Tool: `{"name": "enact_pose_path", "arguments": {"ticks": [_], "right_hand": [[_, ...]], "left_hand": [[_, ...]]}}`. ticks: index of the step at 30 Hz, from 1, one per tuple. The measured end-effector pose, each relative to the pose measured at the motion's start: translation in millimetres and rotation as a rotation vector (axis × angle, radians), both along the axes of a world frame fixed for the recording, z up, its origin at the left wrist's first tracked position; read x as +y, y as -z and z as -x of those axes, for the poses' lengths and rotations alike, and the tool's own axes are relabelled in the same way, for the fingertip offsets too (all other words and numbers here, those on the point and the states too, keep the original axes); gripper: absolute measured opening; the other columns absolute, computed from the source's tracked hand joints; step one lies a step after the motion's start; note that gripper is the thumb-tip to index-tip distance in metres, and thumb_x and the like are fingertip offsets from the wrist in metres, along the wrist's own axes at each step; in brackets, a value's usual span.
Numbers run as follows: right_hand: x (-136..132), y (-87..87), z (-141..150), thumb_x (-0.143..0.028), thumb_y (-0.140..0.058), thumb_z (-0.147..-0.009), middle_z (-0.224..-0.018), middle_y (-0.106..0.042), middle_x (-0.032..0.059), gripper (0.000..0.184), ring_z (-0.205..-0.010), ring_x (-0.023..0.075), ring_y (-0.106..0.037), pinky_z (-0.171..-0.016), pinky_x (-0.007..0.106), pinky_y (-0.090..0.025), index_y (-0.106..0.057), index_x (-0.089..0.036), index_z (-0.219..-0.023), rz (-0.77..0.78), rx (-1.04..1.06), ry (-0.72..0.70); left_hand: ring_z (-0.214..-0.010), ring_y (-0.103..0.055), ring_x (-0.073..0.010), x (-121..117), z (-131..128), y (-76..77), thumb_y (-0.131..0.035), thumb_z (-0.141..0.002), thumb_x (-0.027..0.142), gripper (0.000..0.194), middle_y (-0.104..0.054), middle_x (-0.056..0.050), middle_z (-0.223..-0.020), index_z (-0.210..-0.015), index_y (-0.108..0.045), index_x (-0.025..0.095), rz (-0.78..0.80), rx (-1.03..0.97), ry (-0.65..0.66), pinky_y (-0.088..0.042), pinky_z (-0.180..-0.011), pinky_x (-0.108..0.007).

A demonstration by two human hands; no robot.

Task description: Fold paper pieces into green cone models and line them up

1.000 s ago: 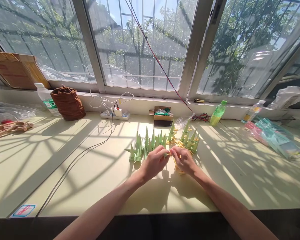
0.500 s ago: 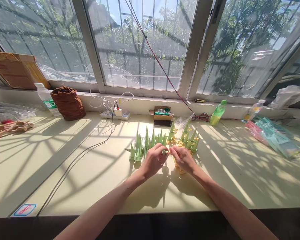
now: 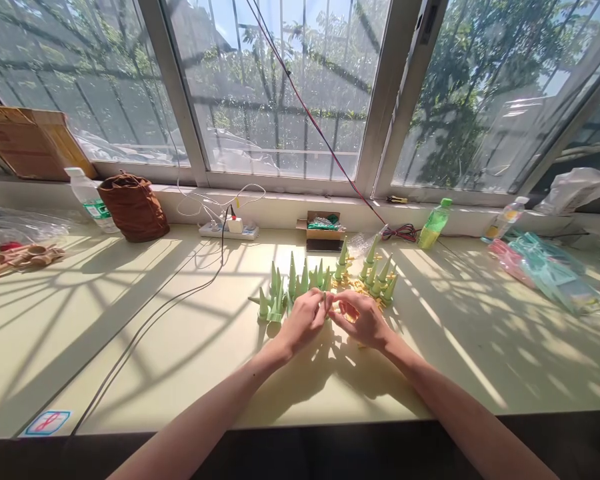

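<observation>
We observe our left hand (image 3: pixel 307 320) nearly closed, fingertips pinching a small green piece (image 3: pixel 324 297); our right hand (image 3: pixel 360 319) is half open, curled, its fingertips meeting the left's. Smooth, tapering green cones (image 3: pixel 293 279) stand just beyond on the pale, sunlit surface (image 3: pixel 180 360), small yellow pieces (image 3: pixel 359 286) scattered among the right-hand ones.

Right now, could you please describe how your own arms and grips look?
Left grip and right grip are bare human hands, without gloves; no rings can be made out. Left arm and right arm show no sleeve, watch or band.
</observation>
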State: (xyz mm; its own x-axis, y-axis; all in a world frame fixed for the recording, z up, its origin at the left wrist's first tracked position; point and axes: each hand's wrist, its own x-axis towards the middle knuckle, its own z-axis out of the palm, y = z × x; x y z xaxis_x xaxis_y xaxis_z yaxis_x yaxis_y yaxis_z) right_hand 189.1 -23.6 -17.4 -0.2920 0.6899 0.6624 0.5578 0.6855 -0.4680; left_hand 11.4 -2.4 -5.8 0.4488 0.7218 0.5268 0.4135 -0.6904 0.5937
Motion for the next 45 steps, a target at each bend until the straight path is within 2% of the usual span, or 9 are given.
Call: {"name": "enact_pose_path", "arguments": {"ticks": [4, 6, 10, 18, 26, 31, 35, 42, 45], "right_hand": [[1.5, 1.2, 0.1, -0.023, -0.063, -0.082, -0.069, -0.055, -0.0010, 0.015, -0.059, 0.0129, -0.049, -0.056, 0.025, -0.040, -0.060, -0.020, -0.096, 0.007, -0.060, -0.015], [1.6, 1.0, 1.0, -0.023, -0.063, -0.082, -0.069, -0.053, -0.0010, 0.007, -0.060, 0.0128, -0.048, -0.056, 0.025, -0.039, -0.058, -0.019, -0.086, 0.022, -0.078, -0.033], [2.0, 2.6, 3.4, -0.020, -0.058, -0.084, -0.069, -0.049, -0.0021, 0.007, -0.058, 0.0112, -0.045, -0.054, 0.023, -0.037, -0.052, -0.019, -0.080, 0.071, -0.048, -0.074], [-0.8, 3.6, 7.6, -0.015, -0.056, -0.082, -0.066, -0.049, -0.0034, 0.009, -0.054, 0.0093, -0.045, -0.051, 0.021, -0.039, -0.051, -0.020, -0.077, 0.094, 0.051, -0.097], [-1.9, 5.4, 12.5, -0.020, -0.054, -0.086, -0.062, -0.049, -0.0038, 0.009, -0.051, 0.0093, -0.044, -0.050, 0.022, -0.037, -0.052, -0.020, -0.077, 0.072, 0.089, -0.017], [0.8, 4.4, 11.8, -0.021, -0.056, -0.084, -0.062, -0.049, -0.0039, 0.005, -0.052, 0.0106, -0.045, -0.052, 0.024, -0.040, -0.052, -0.021, -0.080, 0.018, 0.144, 0.029], [3.4, 5.0, 11.4, -0.021, -0.056, -0.083, -0.063, -0.047, -0.0037, 0.009, -0.055, 0.0116, -0.046, -0.055, 0.025, -0.040, -0.049, -0.021, -0.077, 0.021, 0.168, 0.067], [1.4, -0.1, 9.3, -0.024, -0.053, -0.086, -0.062, -0.048, -0.0032, 0.011, -0.055, 0.0125, -0.047, -0.055, 0.026, -0.040, -0.048, -0.022, -0.076, 0.048, 0.169, 0.125], [0.9, -4.2, 4.4, -0.024, -0.052, -0.087, -0.063, -0.050, -0.0028, 0.012, -0.055, 0.0124, -0.047, -0.056, 0.026, -0.041, -0.048, -0.021, -0.076, 0.049, 0.164, 0.148]], "left_hand": [[-0.071, -0.058, -0.0125, -2.2, 0.4, -0.1, -0.040, -0.101, 0.032, 0.036, -0.055, -0.003, -0.083, -0.083, -0.066, 0.016, -0.009, 0.022, 0.052, -0.049, -0.069, -0.026], [-0.075, -0.060, -0.0130, -2.9, 1.1, -1.3, -0.041, -0.100, 0.031, 0.031, -0.057, -0.004, -0.087, -0.096, -0.068, 0.018, -0.005, 0.026, 0.065, -0.050, -0.072, -0.026], [-0.075, -0.060, -0.0130, -2.4, 2.7, -1.1, -0.043, -0.099, 0.030, 0.030, -0.058, -0.005, -0.095, -0.116, -0.067, 0.023, 0.006, 0.032, 0.072, -0.051, -0.071, -0.027], [-0.075, -0.061, -0.0129, -0.4, 5.4, 1.2, -0.048, -0.097, 0.028, 0.029, -0.059, -0.006, -0.101, -0.120, -0.066, 0.026, -0.005, 0.024, 0.082, -0.053, -0.070, -0.027], [-0.080, -0.062, -0.0153, 1.9, 7.3, 1.5, -0.045, -0.099, 0.033, 0.034, -0.060, -0.007, -0.105, -0.127, -0.059, 0.024, -0.006, 0.026, 0.117, -0.052, -0.070, -0.028], [-0.081, -0.062, -0.0169, 4.3, 7.8, -0.1, -0.034, -0.101, 0.032, 0.034, -0.063, -0.008, -0.096, -0.108, -0.063, 0.016, -0.087, -0.108, 0.048, -0.051, -0.070, -0.029], [-0.065, -0.057, -0.0130, 3.2, 8.0, -2.5, -0.036, -0.101, 0.028, 0.032, -0.060, -0.003, -0.077, -0.085, -0.060, 0.015, -0.131, -0.136, -0.007, -0.046, -0.061, -0.025], [-0.049, -0.041, -0.0098, -3.6, 4.6, 1.2, -0.038, -0.099, 0.024, 0.039, -0.045, 0.002, -0.057, -0.061, -0.046, 0.017, -0.218, -0.031, 0.082, -0.034, -0.048, -0.023], [-0.048, -0.043, -0.0093, -6.9, 2.0, 3.9, -0.041, -0.097, 0.021, 0.037, -0.049, 0.001, -0.058, -0.062, -0.051, 0.017, -0.234, 0.084, 0.171, -0.034, -0.048, -0.023]]}}
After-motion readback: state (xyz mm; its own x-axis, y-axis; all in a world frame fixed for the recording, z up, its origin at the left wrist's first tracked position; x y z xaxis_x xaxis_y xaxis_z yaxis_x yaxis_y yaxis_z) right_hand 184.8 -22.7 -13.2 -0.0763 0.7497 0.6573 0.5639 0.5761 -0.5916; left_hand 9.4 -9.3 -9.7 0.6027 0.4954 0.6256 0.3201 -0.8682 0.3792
